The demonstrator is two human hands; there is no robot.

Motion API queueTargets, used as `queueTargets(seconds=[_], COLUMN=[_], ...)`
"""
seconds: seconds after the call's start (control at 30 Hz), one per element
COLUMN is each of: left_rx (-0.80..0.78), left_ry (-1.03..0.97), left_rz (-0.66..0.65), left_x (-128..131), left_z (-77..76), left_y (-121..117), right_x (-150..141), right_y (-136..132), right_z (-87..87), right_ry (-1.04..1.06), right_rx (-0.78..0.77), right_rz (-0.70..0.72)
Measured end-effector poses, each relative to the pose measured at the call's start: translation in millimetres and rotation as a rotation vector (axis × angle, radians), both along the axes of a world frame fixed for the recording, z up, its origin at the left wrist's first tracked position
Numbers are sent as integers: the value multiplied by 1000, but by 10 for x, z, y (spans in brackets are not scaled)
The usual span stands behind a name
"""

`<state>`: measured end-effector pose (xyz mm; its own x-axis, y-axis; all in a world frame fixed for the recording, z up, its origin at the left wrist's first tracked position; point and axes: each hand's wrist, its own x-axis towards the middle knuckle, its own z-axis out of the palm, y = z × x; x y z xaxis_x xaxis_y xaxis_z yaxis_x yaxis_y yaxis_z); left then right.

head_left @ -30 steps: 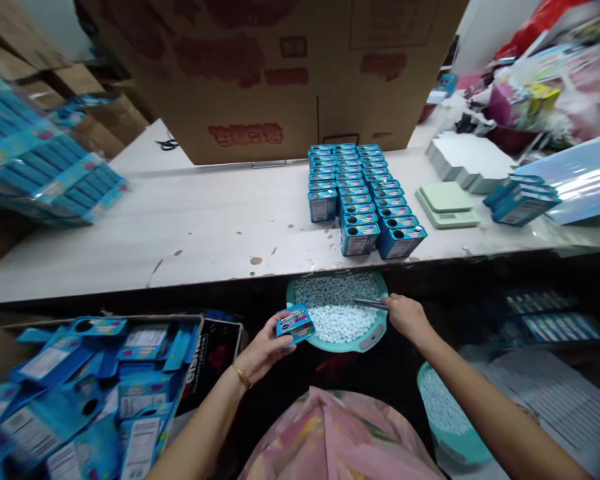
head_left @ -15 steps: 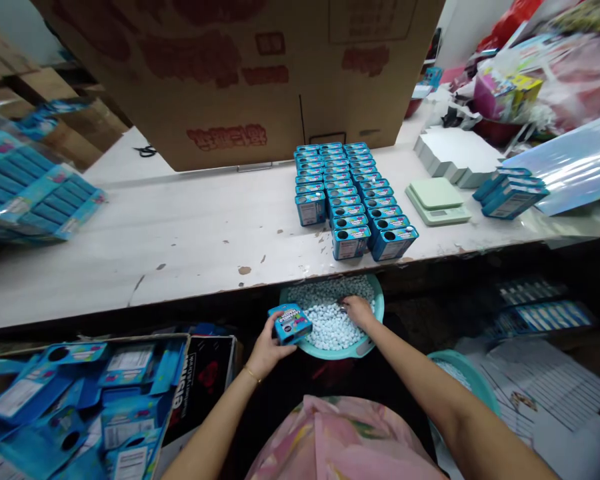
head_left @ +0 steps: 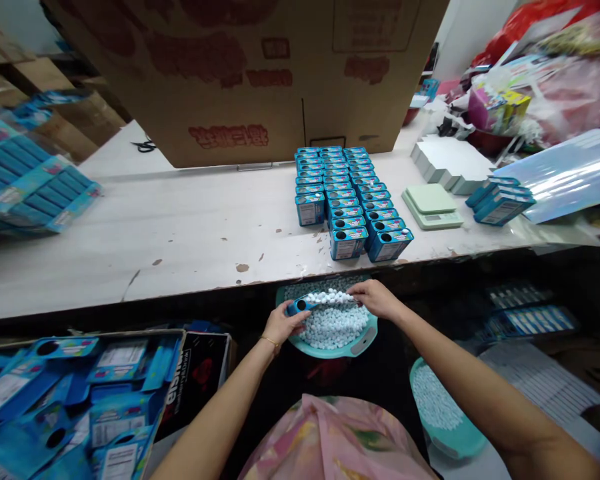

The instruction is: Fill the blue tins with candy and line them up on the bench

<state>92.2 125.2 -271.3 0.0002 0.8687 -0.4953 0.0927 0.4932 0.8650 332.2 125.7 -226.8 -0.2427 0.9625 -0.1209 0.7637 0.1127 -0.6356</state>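
Observation:
My left hand (head_left: pixel 283 325) grips a small blue tin (head_left: pixel 296 307), tilted on its side above a teal basin (head_left: pixel 330 353), with its round dark opening showing. My right hand (head_left: pixel 375 299) holds a narrow scoop (head_left: pixel 330 299) loaded with a row of pale blue mints. The scoop's far end reaches close to the tin, and the mints hide most of the scoop. Below both hands, the basin holds a heap of loose pale blue mints (head_left: pixel 333 328). Rows of similar upright blue tins (head_left: pixel 353 200) stand on the white table (head_left: pixel 155 247) ahead.
A large printed carton (head_left: pixel 220 80) stands on the table, with a green scale (head_left: pixel 433 207) and white card stacks (head_left: pixel 450 160) to the right. Lower left, an open carton (head_left: pixel 80 400) holds blue cards. Lower right stands a second teal basin (head_left: pixel 443 417) of mints.
My left hand has turned the tin onto its side. My right hand has risen from the mints, with a row of them now lying along the scoop.

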Motion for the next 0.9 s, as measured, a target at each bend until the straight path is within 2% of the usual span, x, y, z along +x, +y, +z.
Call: queueTargets(seconds=[0.17,0.33,0.47,0.53,0.6,0.67,0.77,0.83,0.9], left_rx=[45,274,511,600,659,670,607,520,417], left_ry=[114,507,813,833,732,562,327,230,160], left_rz=[-93,-327,-354,-350,-363,-336,-219,-149,-103], left_x=[49,30,17,5,-19,-59,-121,-123,-66], left_z=[-62,-60,-94,-131,-162,-182,-226,-291,-379], left_y=[16,56,99,120,131,126,97,81,82], right_x=[-230,-531,-741,-700,-521,-258,50,60,-92], right_y=[-6,-34,-83,-121,-156,-175,-163,-129,-77], right_z=[188,409,630,714,722,609,207,-146,-478], right_ry=[-329,-571,-625,-634,-656,-701,-725,-647,-549], right_rx=[28,24,83,112,123,94,19,-33,-81], right_rz=[54,142,176,187,168,110,4,-39,-70])
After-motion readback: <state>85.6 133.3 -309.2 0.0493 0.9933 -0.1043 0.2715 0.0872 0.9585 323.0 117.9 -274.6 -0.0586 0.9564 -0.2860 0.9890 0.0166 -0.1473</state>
